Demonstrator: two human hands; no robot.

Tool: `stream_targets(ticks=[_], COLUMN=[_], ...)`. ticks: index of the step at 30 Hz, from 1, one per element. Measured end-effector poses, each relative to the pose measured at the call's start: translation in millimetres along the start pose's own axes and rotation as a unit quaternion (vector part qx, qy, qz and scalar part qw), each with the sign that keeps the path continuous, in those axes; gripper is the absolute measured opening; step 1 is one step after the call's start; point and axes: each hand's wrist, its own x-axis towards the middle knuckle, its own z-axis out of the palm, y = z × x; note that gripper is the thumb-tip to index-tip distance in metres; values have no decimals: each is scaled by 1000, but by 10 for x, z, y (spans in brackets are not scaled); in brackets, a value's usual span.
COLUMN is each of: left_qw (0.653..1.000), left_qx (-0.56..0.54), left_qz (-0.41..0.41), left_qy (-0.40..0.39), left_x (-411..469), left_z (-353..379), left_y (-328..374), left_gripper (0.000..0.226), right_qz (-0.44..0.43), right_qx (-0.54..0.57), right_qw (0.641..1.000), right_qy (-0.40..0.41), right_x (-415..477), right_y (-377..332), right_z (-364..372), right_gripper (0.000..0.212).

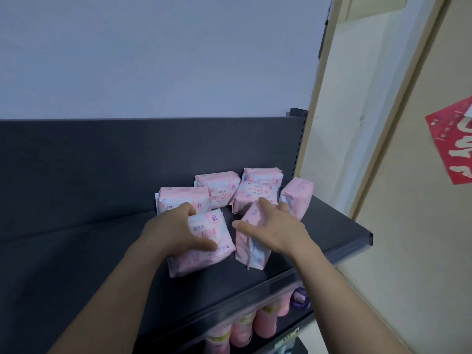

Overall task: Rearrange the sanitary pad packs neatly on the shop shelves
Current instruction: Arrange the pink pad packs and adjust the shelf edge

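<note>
Several pink sanitary pad packs lie scattered on the dark top shelf (76,251). My left hand (176,228) grips a pack with red lettering (204,249) near the shelf front, thumb on its face. My right hand (275,228) holds a second pack (249,251) standing on edge just to the right. Behind them sit a pack at the left (182,199), one in the middle (218,186), a pair stacked at the back right (260,185), and one tilted upright at the far right (297,196).
The shelf's back panel (127,154) is dark grey under a pale wall. The shelf ends at the right (367,237), beside a beige door frame with a red paper sign (452,144). Pink bottles (265,323) stand on the lower shelf.
</note>
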Motion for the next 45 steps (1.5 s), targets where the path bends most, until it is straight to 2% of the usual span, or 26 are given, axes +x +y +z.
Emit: stream_targets(ticks=[2, 3, 6, 8, 12, 15, 18, 21, 24, 27, 28, 30, 32, 35, 41, 45], left_qw=[999, 998, 994, 989, 976, 967, 964, 966, 975, 990, 993, 997, 998, 997, 982, 987], left_qx=[14, 12, 11, 38, 65, 73, 80, 69, 44, 9, 11, 23, 35, 49, 177, 154], left_qz=[4, 4, -16, -43, -93, -116, -131, -141, -124, -88, -73, -36, -10, 26, 67, 51], left_qy=[34, 54, 109, 139, 188, 213, 218, 205, 181, 109, 89, 72, 60, 50, 19, -7], left_x=[-94, -149, -288, -358, -527, -657, -757, -825, -826, -741, -696, -586, -474, -292, 127, 351], left_z=[-20, -43, -102, -129, -168, -221, -308, -372, -382, -415, -424, -440, -435, -378, -209, -101], left_y=[-11, -17, -101, -205, -403, -488, -578, -698, -780, -779, -761, -699, -610, -473, -239, -169], left_gripper=[85, 79, 68, 71, 79, 84, 79, 77, 82, 99, 96, 76, 71, 81, 90, 98], right_qz=[-9, -16, -57, -90, -137, -166, -170, -156, -143, -127, -114, -89, -72, -61, -24, -14], right_qx=[24, 33, 57, 80, 112, 97, 59, 20, 35, 51, 45, 31, 19, 7, -43, -71], right_qw=[999, 998, 996, 992, 982, 979, 981, 985, 988, 990, 991, 994, 994, 995, 997, 996], right_qy=[-30, -41, -40, -42, -68, -72, -77, -73, -52, -44, -46, -58, -74, -81, -64, -60], right_x=[13, 14, 36, 52, 90, 97, 76, 43, -6, -27, -23, 9, 40, 72, 183, 292], right_y=[-14, -21, -25, -33, -136, -282, -422, -550, -627, -615, -597, -551, -507, -434, -154, 26], right_z=[16, 26, 62, 81, 154, 214, 238, 277, 302, 255, 231, 193, 162, 116, 2, -22], right_gripper=[105, 107, 94, 83, 81, 74, 69, 74, 72, 72, 71, 68, 69, 77, 70, 83])
